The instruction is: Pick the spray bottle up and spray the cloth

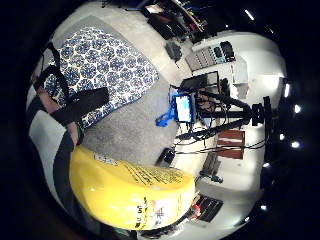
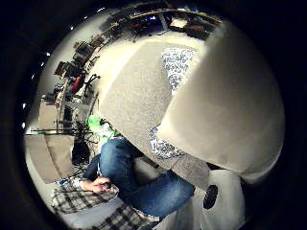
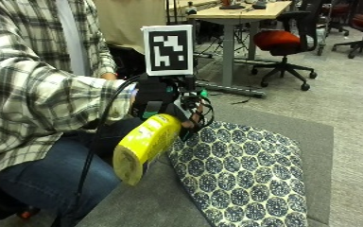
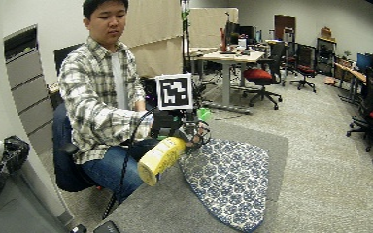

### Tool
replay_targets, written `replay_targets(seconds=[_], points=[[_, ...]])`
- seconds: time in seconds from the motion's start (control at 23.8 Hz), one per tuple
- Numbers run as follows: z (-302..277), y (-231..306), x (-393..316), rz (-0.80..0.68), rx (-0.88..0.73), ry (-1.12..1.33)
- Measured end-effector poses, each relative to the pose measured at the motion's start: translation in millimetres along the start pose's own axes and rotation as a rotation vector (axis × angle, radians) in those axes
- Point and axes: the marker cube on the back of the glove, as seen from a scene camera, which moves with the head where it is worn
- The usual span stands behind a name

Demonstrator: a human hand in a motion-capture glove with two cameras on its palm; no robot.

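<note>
Bottle (image 3: 145, 148), yellow, hangs tilted base-out above table's (image 3: 169, 203) near edge, head toward cloth (image 3: 244, 175) w/ patterned print spread to far corner, prob. so spray lands there. Right hand (image 3: 162, 100) grasps bottle's neck.

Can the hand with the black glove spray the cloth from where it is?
Probably yes: the gloved right hand grips the yellow spray bottle just above the patterned cloth, with nothing between them.

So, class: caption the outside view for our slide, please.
Gloved right hand holds a yellow spray bottle tilted above a blue patterned cloth on the table.
</note>
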Motion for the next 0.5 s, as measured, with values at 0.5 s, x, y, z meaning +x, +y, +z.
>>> replay_targets(seconds=[0.5], points=[[9, 0, -12, -0.085, -0.057, 0.072]])
